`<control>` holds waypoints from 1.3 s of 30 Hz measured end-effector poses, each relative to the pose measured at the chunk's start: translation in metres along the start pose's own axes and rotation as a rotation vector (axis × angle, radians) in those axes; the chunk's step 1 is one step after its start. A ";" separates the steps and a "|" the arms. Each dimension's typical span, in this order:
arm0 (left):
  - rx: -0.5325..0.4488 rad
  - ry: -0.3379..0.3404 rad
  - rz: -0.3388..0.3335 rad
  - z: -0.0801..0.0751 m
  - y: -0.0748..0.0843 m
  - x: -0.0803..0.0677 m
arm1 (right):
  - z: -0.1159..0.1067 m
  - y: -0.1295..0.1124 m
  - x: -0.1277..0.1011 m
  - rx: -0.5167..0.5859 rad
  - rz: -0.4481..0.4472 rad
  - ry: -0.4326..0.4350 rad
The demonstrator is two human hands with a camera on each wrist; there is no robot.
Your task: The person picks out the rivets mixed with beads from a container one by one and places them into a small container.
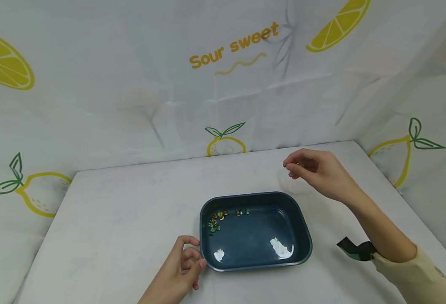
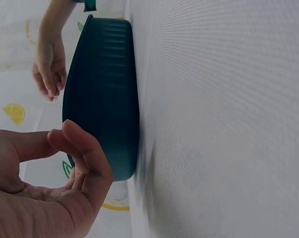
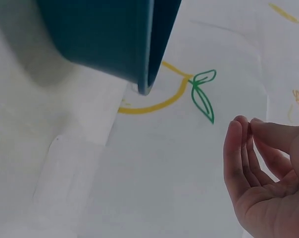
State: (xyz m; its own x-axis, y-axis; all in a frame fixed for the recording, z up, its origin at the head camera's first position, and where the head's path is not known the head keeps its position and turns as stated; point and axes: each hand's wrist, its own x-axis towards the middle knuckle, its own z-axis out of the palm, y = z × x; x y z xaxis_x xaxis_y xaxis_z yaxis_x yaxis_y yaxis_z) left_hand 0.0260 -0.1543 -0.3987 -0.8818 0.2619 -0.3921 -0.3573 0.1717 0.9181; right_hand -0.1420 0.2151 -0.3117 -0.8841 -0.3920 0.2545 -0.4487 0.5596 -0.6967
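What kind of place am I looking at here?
Probably a makeshift tabletop booth: a white-topped table, lemon-print cloth hung behind it and at both sides, and a dark tray of small shiny pieces on top. The room beyond isn't visible.

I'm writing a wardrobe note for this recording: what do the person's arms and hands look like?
The left hand and right hand are bare, with no gloves or rings showing. A cream fabric sleeve ends near the right elbow, and a flat black-and-green strip sticks out beside its cuff. No left sleeve is in view.
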 end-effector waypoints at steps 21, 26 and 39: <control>-0.001 0.008 -0.015 0.001 0.000 0.000 | -0.013 0.046 -0.004 -0.097 0.096 -0.003; -0.006 0.007 -0.020 0.001 0.000 0.000 | -0.010 0.052 -0.003 -0.133 0.115 -0.012; 0.008 0.010 -0.018 0.001 0.001 0.000 | -0.005 0.062 0.001 -0.183 0.139 -0.036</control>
State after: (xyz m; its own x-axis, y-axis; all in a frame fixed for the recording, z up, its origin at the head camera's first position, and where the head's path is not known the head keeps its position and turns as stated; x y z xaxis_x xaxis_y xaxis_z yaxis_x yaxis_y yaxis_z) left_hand 0.0265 -0.1530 -0.3980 -0.8785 0.2488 -0.4078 -0.3706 0.1835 0.9105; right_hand -0.1714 0.2528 -0.3512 -0.9354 -0.3256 0.1380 -0.3418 0.7322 -0.5891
